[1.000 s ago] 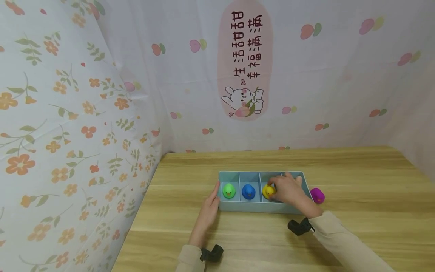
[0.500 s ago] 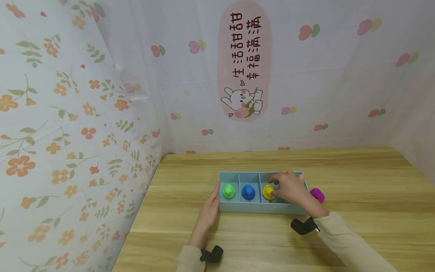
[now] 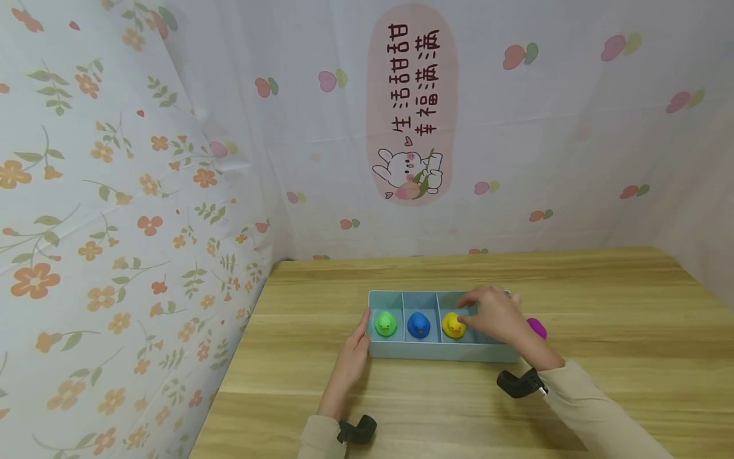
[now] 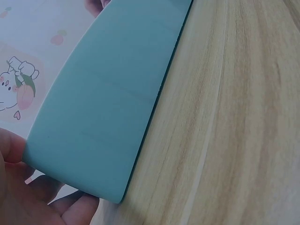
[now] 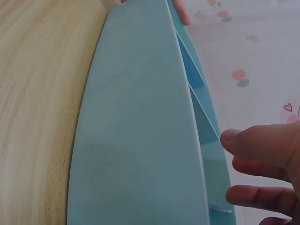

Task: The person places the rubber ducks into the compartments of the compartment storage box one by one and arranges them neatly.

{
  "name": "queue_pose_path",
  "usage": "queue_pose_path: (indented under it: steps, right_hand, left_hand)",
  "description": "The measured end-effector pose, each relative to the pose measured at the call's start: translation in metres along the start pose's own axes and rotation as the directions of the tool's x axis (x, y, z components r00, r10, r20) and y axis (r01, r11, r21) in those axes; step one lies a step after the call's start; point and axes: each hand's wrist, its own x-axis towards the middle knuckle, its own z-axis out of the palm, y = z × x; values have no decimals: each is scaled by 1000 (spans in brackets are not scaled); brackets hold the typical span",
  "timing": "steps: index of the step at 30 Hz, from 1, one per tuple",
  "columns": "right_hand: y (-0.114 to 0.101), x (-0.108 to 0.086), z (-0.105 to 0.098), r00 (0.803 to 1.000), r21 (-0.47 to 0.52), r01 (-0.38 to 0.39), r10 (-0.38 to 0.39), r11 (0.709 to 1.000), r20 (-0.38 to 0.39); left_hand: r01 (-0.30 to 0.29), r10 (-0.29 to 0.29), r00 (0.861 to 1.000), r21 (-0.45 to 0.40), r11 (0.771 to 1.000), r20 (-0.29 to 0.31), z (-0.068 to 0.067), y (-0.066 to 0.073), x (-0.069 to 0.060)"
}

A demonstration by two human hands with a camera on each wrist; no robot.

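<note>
A long light-blue box (image 3: 436, 351) with dividers stands on the table. From left to right its compartments hold a green toy duck (image 3: 386, 324), a blue toy duck (image 3: 419, 325) and a yellow toy duck (image 3: 454, 326). My left hand (image 3: 351, 357) holds the box's left end, thumb by the rim and fingers against the end wall in the left wrist view. Over the right part of the box is my right hand (image 3: 496, 312), thumb and fingers spread apart, thumb tip close to the yellow duck. The right wrist view shows nothing between these fingers (image 5: 262, 194). The rightmost compartment is mostly hidden by that hand.
A purple toy duck (image 3: 537, 327) sits on the wooden table (image 3: 436, 408) just right of the box, partly covered by my right wrist. Patterned cloths hang behind the table (image 3: 573, 159) and along its left side (image 3: 132, 255).
My right hand has let go of the yellow duck, spread its fingers and drawn slightly up and right. The yellow duck stays in its compartment. My left hand has stayed at the box.
</note>
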Motion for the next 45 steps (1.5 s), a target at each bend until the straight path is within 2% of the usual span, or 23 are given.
queue_pose_path:
  steps: [26,45]
  right_hand:
    - [22,-12,-12,999,50,-36,37,998,-19]
    - [44,-20,-28,996,26,-58,60,998,-65]
  left_hand:
    - [6,-6,1000,8,1000,2,1,-3,-3]
    - [9,-9,1000,1,1000,2,0,-1,-1]
